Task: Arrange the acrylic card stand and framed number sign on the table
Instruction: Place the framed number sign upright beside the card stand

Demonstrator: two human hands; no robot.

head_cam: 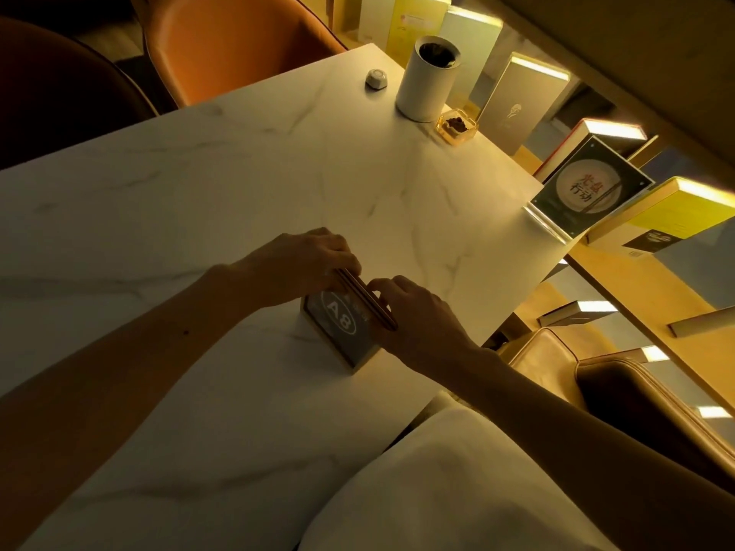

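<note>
Framed number sign (343, 327) marked A8 standing on the near part of the marble worktop (238, 184), between the hands: left hand (302, 260) gripping its top edge at the far end, right hand (413, 312) pinching the near-right end. Acrylic card stand (588, 192) well apart at the far right edge, untouched

Dim, warm yellow scene. Small bright lights glow along the shelves (596, 125) at right, lighting the marble table (238, 184). Near foreground falls in deep shadow; wide-angle distortion bends the edges.
</note>
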